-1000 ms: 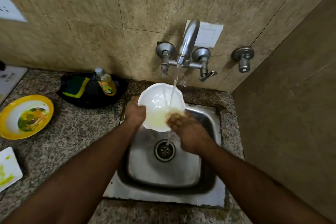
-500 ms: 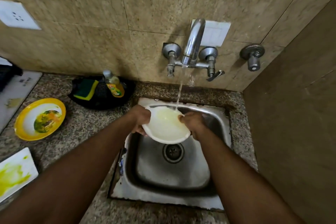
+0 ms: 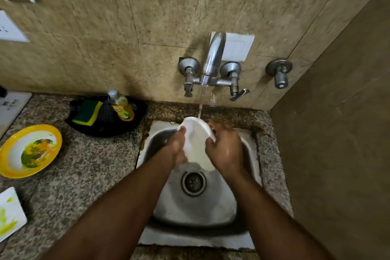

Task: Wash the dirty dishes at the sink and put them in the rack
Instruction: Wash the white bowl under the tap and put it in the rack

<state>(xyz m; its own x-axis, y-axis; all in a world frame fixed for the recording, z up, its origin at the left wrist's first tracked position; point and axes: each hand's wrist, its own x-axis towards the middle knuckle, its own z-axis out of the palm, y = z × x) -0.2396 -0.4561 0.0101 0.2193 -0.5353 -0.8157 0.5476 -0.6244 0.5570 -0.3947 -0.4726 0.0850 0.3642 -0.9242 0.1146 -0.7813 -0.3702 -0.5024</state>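
Evidently both hands, left (image 3: 176,148) and right (image 3: 225,150), clasp the white bowl (image 3: 197,139) on edge at frame centre over the sink (image 3: 196,209) (so tap (image 3: 213,59) water sheets off).

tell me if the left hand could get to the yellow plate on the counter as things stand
Probably yes, but not right now. The yellow plate lies in the open on the counter to the left of the sink, with nothing between. The left hand is busy holding the white bowl under the water, so it must let go first.
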